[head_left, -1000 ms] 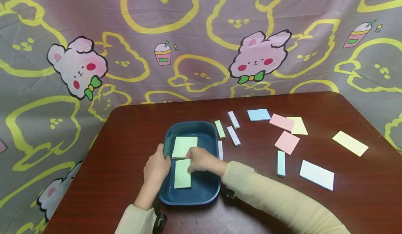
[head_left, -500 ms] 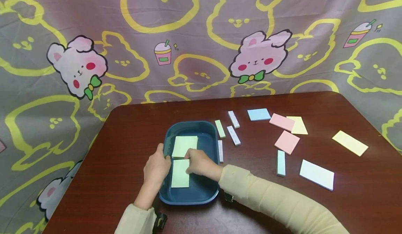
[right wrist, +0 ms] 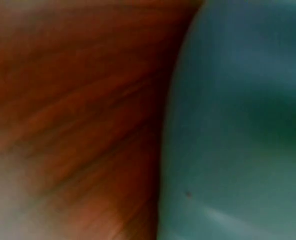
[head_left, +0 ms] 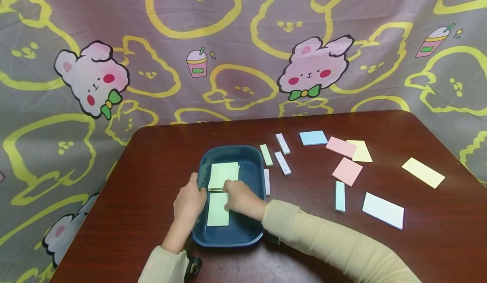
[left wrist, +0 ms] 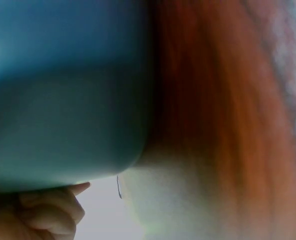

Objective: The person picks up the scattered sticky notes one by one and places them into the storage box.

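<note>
In the head view a dark blue tray (head_left: 245, 229) sits on the table, and my left hand (head_left: 189, 202) grips its left rim. My right hand (head_left: 243, 199) reaches in over the right side and pinches the right edge of a narrow light green sticky note pad (head_left: 217, 215). Just beyond it lies a wider light green pad (head_left: 222, 173), its front edge slightly raised, close to my right fingers. The left wrist view has the blurred tray (left wrist: 62, 120) above my curled left fingers (left wrist: 50, 212). Only tray wall (right wrist: 238, 150) and wood appear in the right wrist view.
Right of the tray lie several narrow pads, such as a green strip (head_left: 266, 155) and a white strip (head_left: 283, 163). Farther right are a blue pad (head_left: 313, 138), pink pads (head_left: 347, 171), yellow pads (head_left: 423, 172), a teal block (head_left: 340, 197) and a white pad (head_left: 383, 210).
My right hand and the narrow green pad have shifted slightly left. The wider green pad has moved a little away, with its front edge now lifted. The left hand stays on the rim.
</note>
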### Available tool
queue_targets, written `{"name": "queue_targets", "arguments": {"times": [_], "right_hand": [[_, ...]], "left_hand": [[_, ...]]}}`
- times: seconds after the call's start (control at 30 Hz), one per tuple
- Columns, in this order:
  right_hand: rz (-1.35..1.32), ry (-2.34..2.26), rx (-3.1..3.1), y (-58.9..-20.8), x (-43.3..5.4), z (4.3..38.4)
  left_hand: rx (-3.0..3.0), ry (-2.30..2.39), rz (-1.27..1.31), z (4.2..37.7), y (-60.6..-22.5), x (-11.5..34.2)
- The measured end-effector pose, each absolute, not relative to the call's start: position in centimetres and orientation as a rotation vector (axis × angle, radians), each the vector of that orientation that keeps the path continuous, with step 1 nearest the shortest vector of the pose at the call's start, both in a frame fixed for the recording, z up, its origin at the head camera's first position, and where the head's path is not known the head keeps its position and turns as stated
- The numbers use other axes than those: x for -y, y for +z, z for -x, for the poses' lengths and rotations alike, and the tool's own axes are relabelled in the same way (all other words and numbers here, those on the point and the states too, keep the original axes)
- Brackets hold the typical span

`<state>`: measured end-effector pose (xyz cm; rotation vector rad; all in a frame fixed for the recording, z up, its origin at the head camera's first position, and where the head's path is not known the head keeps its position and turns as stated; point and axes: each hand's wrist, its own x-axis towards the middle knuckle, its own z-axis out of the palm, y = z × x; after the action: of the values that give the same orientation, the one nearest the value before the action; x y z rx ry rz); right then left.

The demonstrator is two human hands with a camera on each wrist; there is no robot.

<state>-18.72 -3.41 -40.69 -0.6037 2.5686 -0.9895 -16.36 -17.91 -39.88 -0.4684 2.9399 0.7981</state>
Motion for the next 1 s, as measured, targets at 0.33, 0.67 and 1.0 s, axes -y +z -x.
{"name": "queue_targets", "arguments": {"times": [0.33, 0.67, 1.0], "right_hand": [[0.642, -0.986, -2.601, -41.03, 3.44, 18.85], [0.614, -0.995, -2.557, -41.03, 3.30, 18.78], [0.627, -1.037, -2.536, -40.97, 3.24, 18.78]], "left_hand": [[-2.934, 0.811, 0.460, 16.49, -40.09, 18.00], [-2.932, 0.810, 0.452, 16.42, -40.08, 18.06], [-2.931, 0.809, 0.454, 16.45, -40.04, 18.03]]}}
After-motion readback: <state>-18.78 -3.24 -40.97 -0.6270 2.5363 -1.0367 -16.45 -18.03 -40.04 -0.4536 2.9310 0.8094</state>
